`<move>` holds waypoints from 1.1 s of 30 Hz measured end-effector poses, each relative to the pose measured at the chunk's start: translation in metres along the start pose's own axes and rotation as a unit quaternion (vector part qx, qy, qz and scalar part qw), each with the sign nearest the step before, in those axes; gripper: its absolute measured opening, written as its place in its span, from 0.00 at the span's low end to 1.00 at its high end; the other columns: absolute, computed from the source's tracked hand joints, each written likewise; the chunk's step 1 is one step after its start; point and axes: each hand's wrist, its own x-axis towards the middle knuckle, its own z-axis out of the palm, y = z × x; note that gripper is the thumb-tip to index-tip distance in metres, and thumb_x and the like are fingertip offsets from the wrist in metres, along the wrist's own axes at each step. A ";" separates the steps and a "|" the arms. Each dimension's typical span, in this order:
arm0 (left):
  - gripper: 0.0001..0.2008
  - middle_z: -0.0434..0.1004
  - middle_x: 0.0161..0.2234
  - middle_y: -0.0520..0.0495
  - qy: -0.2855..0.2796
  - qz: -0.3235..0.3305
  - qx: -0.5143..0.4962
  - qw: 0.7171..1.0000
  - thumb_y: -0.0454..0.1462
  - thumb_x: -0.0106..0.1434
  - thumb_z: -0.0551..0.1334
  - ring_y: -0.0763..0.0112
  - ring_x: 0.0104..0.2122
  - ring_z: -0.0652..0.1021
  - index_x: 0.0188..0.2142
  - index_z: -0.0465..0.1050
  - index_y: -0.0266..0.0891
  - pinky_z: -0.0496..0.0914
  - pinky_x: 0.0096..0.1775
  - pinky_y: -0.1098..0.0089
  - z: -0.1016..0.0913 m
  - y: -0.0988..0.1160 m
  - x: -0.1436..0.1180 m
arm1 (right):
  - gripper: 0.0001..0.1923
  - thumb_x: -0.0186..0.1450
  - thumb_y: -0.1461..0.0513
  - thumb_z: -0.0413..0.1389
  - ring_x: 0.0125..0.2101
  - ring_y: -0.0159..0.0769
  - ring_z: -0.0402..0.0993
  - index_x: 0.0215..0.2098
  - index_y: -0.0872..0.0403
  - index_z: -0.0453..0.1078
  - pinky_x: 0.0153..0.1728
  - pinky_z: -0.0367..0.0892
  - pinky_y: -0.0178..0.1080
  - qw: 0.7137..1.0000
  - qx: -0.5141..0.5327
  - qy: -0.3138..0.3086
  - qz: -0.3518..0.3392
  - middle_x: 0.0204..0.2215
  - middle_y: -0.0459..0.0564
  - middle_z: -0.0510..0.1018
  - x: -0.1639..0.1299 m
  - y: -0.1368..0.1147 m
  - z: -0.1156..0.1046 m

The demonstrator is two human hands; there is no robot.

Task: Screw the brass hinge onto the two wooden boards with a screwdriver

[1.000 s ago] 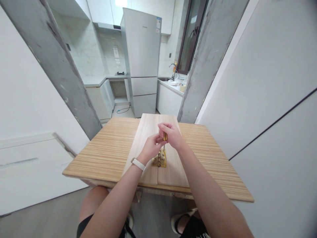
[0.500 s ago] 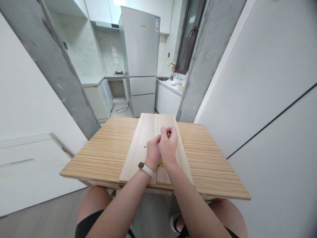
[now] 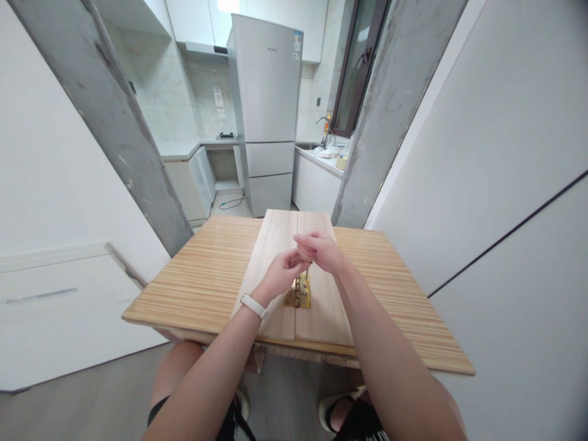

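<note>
The right hand (image 3: 321, 251) is curled closed around a tool, probably a screwdriver; only a short piece of shaft (image 3: 308, 269) shows beneath the fingers, and the handle is hidden. The left hand (image 3: 281, 274) meets it from the left, fingertips pinched at the shaft; whether it grips cannot be told. Directly below lies a brass hinge (image 3: 299, 292), spanning the seam between two pale boards (image 3: 275, 245) that rest on the striped wooden table (image 3: 202, 275). A white wristband (image 3: 254, 304) sits on the left wrist.
</note>
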 end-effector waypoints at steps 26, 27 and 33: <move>0.08 0.83 0.31 0.46 0.225 0.018 0.178 0.958 0.31 0.62 0.62 0.66 0.31 0.78 0.36 0.82 0.34 0.67 0.31 0.72 0.033 -0.003 -0.001 | 0.15 0.69 0.53 0.56 0.28 0.34 0.62 0.29 0.50 0.60 0.33 0.60 0.39 0.853 -0.137 0.493 -0.101 0.25 0.42 0.65 -0.015 0.010 0.077; 0.07 0.83 0.31 0.46 0.218 0.020 0.177 0.960 0.31 0.62 0.62 0.67 0.32 0.78 0.35 0.81 0.35 0.68 0.32 0.73 0.031 -0.004 -0.001 | 0.18 0.70 0.52 0.55 0.26 0.34 0.60 0.26 0.50 0.58 0.30 0.58 0.39 0.859 -0.126 0.486 -0.100 0.22 0.41 0.62 -0.012 0.011 0.075; 0.22 0.83 0.45 0.41 0.110 0.033 0.062 0.991 0.29 0.56 0.68 0.64 0.41 0.83 0.52 0.74 0.37 0.75 0.43 0.68 0.010 -0.011 0.001 | 0.29 0.68 0.47 0.57 0.17 0.29 0.51 0.16 0.50 0.54 0.21 0.47 0.39 0.922 -0.044 0.380 -0.056 0.13 0.40 0.55 0.001 0.009 0.037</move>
